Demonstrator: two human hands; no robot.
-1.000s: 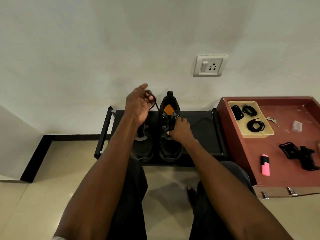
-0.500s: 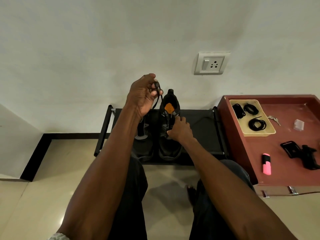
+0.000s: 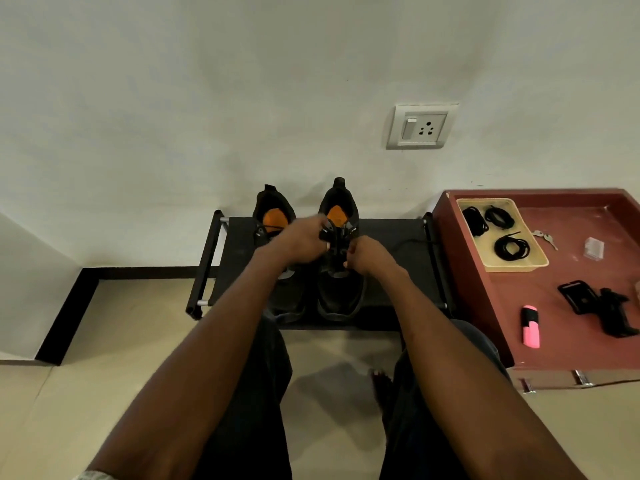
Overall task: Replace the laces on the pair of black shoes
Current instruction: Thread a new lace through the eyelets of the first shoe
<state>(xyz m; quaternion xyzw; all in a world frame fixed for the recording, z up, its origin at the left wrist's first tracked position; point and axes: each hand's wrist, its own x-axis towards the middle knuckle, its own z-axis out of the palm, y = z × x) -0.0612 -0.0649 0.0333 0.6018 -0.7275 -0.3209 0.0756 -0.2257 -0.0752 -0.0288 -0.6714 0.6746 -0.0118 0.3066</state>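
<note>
Position: I sit facing a low black rack that stands against the wall, with both my arms stretched forward over it.
Shoes: the pair of black shoes stands side by side on the rack, toes toward me, orange insoles showing in both openings.
Left shoe: partly covered by my left forearm; neither of my hands is on it.
Right shoe: both my hands meet over its lacing area, one at each side of the tongue.
Left hand: my grip is curled at the left edge of the right shoe's upper; motion blur hides whether the fingers pinch the lace or the shoe's edge.
Right hand: my grip is curled, fingertips pinched together at the lace on the right side of the eyelets.
Spare laces: three black coils lie in a cream tray on the red-brown tabletop to my right, well apart from the shoes.
Other items on tabletop: a pink highlighter, a black clamp-like holder, keys.
</note>
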